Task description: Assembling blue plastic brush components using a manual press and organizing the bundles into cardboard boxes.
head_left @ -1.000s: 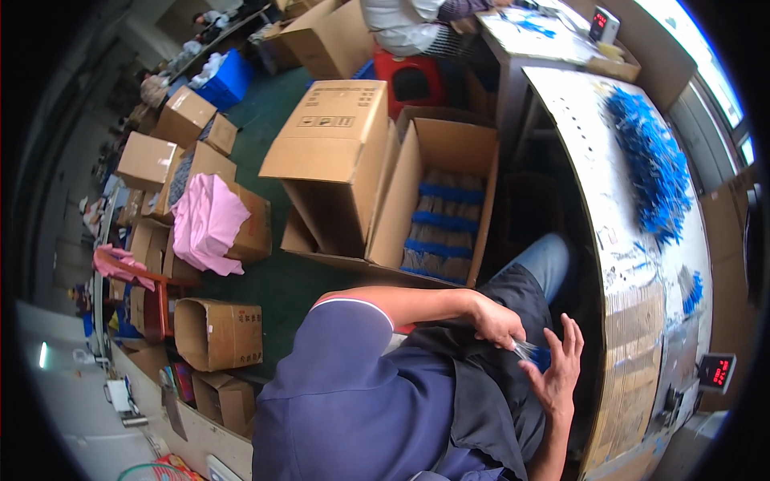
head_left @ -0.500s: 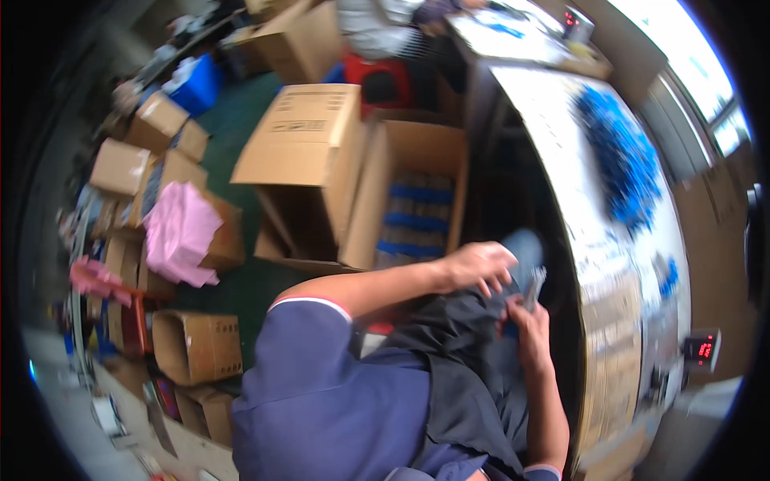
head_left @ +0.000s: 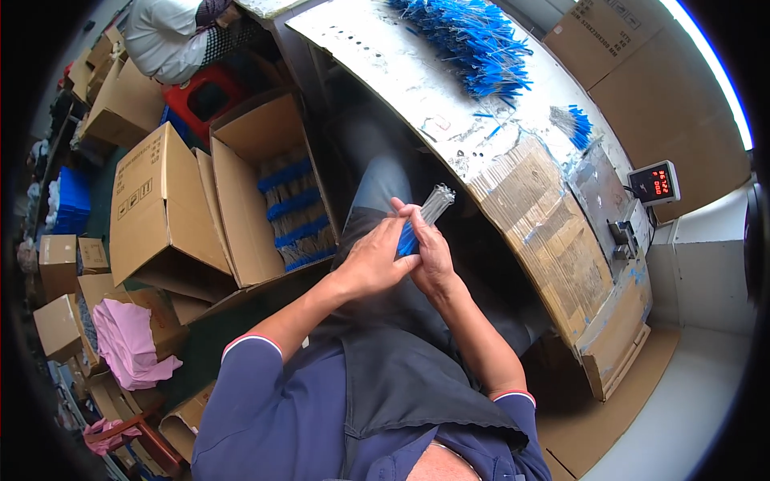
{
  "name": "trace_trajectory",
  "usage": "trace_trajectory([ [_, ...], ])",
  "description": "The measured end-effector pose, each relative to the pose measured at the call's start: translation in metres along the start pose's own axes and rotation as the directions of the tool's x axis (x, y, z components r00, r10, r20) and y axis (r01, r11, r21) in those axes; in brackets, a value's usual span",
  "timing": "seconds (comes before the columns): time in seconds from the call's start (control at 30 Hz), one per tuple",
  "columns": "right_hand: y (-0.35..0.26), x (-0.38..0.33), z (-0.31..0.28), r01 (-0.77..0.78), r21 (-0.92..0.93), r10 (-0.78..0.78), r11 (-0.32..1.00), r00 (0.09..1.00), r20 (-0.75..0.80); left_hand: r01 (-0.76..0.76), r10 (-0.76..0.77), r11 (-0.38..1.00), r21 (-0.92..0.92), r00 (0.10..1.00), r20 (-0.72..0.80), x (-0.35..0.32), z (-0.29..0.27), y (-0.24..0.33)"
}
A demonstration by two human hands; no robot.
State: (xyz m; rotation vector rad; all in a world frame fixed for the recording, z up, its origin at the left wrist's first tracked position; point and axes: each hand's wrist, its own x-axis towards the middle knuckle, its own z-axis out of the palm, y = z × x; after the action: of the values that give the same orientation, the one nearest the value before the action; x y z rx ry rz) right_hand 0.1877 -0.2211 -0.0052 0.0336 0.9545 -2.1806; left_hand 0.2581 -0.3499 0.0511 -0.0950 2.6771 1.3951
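Note:
A bundle of thin silvery wire pieces with blue ends (head_left: 437, 204) is held between my two hands over my lap, its wire tips pointing up and to the right. My right hand (head_left: 433, 258) is closed round it from the right side. From the left, my left hand (head_left: 375, 255) presses against the bundle with the fingers nearly straight, overlapping the right hand. Blue shows between the palms; the rest of that lower part is hidden. To the left, an open carton (head_left: 227, 180) contains rows of similar bundles (head_left: 298, 210), with blue and silvery bands alternating.
A white worktable (head_left: 353, 34) runs along my right with a big heap of blue-ended pieces (head_left: 469, 44) and a smaller bunch (head_left: 571, 124). Its near edge is covered with cardboard (head_left: 537, 220). A red-digit display (head_left: 654, 183) stands beyond. Another person (head_left: 168, 40) sits far left near a red stool (head_left: 180, 100).
My left hand, apart from the bundle before, has come onto it beside my right hand. The view has swung to the right, so the cartons appear farther left.

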Motion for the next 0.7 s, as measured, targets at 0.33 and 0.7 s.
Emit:
trace_trajectory([
  [0.33,-0.006,0.002,-0.001,-0.073,-0.145,0.08,0.987,0.996,0.044,0.089,-0.086,0.99,-0.107,0.996,0.028,0.013,0.005,-0.012],
  [0.7,-0.023,0.01,0.022,-0.021,-0.529,0.032,0.848,0.999,0.011,0.075,-0.078,0.982,-0.173,0.997,-0.011,0.026,-0.001,-0.016],
])
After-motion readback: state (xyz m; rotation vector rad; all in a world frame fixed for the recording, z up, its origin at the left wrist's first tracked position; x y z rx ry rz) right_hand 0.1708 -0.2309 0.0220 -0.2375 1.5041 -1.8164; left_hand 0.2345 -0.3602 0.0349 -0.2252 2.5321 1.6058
